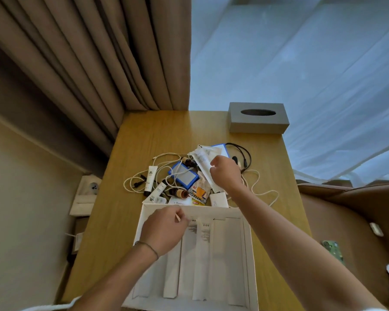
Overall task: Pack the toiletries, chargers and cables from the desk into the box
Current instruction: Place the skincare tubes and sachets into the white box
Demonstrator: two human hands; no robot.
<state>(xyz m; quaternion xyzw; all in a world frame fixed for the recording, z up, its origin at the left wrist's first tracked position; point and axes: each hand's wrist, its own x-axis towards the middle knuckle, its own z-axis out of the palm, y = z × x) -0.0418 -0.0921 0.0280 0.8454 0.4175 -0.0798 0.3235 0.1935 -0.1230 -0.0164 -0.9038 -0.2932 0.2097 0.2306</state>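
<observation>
- The right hand [226,173] is raised over the pile at the far side of the table [144,140], fingers curled round a long white tube [203,163] that slants up and away from it.
- The left hand [164,227] rests on the far wall of the box [248,254], fingers bent, pinching a small thin stick [178,217] between thumb and fingertips; a thin band circles its wrist.
- The box is white, open at the top, and stands at the near edge of the table; white tubes [202,261] already lie side by side in it.
- Just beyond the box's far wall lies the pile: a blue-edged case [183,175], a white tube with a black cap [150,180], a brown bottle [179,193], a striped sachet [198,190] and a white charger block [218,199].
- A white cable [134,179] loops round the left of the pile; another white cable [259,191] trails off to the right.
- A black cable [243,154] curls behind the right hand, next to a second blue-edged item [222,148].
- A grey tissue box [257,118] sits at the far right corner of the table, well apart from the pile.
- Brown curtains [99,52] hang behind the table on the left, sheer white ones [301,63] on the right.
</observation>
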